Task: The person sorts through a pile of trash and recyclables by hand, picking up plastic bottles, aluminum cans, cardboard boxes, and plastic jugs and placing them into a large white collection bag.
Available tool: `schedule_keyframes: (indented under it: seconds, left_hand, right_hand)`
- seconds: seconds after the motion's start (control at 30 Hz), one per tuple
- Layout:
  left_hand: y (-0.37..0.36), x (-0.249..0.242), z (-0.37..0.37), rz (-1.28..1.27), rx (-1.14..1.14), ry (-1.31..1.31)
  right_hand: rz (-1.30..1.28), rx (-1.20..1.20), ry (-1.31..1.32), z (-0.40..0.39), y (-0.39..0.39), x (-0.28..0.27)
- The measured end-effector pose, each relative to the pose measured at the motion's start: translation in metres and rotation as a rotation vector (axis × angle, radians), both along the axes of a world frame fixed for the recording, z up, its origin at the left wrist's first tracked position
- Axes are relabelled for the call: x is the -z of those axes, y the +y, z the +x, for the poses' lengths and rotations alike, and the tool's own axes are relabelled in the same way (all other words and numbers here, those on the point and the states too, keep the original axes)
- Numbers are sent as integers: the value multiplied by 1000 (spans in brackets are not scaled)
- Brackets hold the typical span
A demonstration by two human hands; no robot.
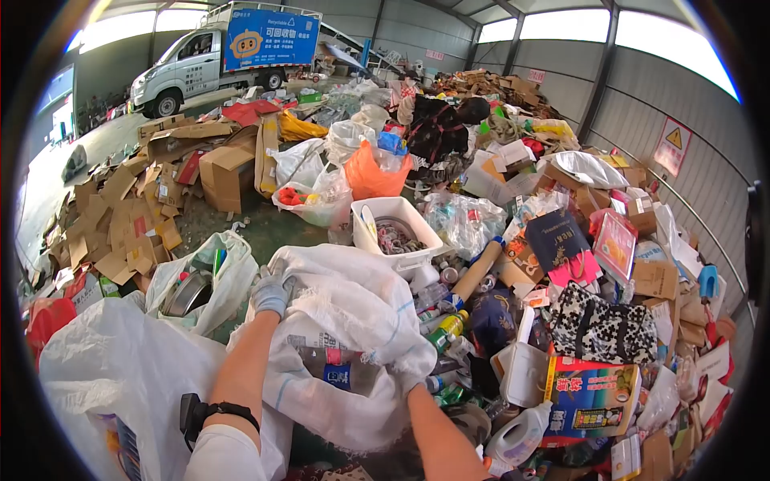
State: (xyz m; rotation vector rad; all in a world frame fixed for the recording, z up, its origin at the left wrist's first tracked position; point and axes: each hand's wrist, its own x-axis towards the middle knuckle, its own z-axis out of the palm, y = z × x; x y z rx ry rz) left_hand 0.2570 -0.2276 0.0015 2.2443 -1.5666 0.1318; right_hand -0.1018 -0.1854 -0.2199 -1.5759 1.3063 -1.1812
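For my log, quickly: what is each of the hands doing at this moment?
Left hand: gloved, closed on the rim of the white woven sack.
Right hand: mostly hidden in the sack's fabric; it seems to grip it, but I cannot tell for sure.

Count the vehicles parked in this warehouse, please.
1: a white truck with a blue box body stands at the far left, behind the cardboard pile. Others may be hidden beyond the view.

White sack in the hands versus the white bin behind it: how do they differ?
The sack is soft, crumpled woven cloth; the bin is a rigid, square-edged box. The sack is gripped by the gloved left hand at its rim, with the right hand mostly buried in its folds; the bin stands untouched on the pile. The sack shows bottles at its mouth; the bin holds a jumble I cannot identify. Both are white and open-topped.
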Motion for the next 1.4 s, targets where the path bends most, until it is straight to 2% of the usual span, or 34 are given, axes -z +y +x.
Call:
schedule_keyframes:
  seconds: [0.1,0.2,0.23,0.3,0.33,0.37,0.43,0.47,0.57,0.63,0.7,0.77,0.83,0.9,0.97,1.0,1.07,1.17,1.23,1.27,1.3,1.37,1.4]
  left_hand:
    - [-6,5,5,36,-6,46]
    - [-40,56,38,-49,-13,65]
    - [-43,73,45,-118,15,71]
    - [-44,67,49,-175,-112,272]
    - [-49,51,59,-232,-146,373]
    - [-57,30,62,-511,-102,444]
    - [-79,-25,79,-549,77,995]
    - [-98,-57,96,-409,-17,1046]
    - [-107,-150,103,-735,269,1111]
    - [-100,-207,101,-850,425,1061]
    - [-84,-240,89,-901,504,924]
    - [-64,-233,71,-871,504,731]
    - [-40,-182,47,-697,482,528]
    - [-36,-108,22,-351,474,381]
    - [-23,-59,0,-109,480,366]
    - [-22,-44,-6,-66,491,419]
    - [-30,-49,21,-88,494,632]
    - [-40,-93,94,-198,481,1163]
    - [-26,-111,135,-276,481,1395]
    - [-15,-104,148,-272,471,1478]
    - [-5,-86,153,-230,446,1534]
    - [1,-61,156,-175,366,1562]
    - [-4,-55,150,-160,326,1540]
  right_hand:
    - [69,123,-47,24,14,9]
    - [89,167,-73,35,29,5]
    - [83,176,-72,36,28,-6]
    - [52,198,-72,34,21,-44]
    - [26,204,-77,30,13,-72]
    - [-3,199,-86,25,0,-111]
    - [-61,174,-107,16,-24,-189]
    - [-93,160,-105,13,-32,-226]
    - [-194,103,-57,8,-58,-340]
    - [-270,51,-24,8,-72,-408]
    - [-316,25,55,11,-78,-439]
    - [-304,46,192,10,-88,-438]
    - [-172,82,396,5,-104,-395]
    - [25,86,609,-2,-107,-331]
    - [154,81,705,-6,-108,-285]
    - [194,85,679,-7,-106,-270]
    - [251,128,515,-11,-120,-271]
    - [402,191,2,-29,-159,-300]
    - [373,150,-253,-36,-196,-299]
    - [346,84,-507,-36,-206,-299]
    - [334,91,-521,-37,-202,-302]
    - [-289,-4,-21,-35,-188,-310]
    - [-331,6,65,-35,-180,-313]
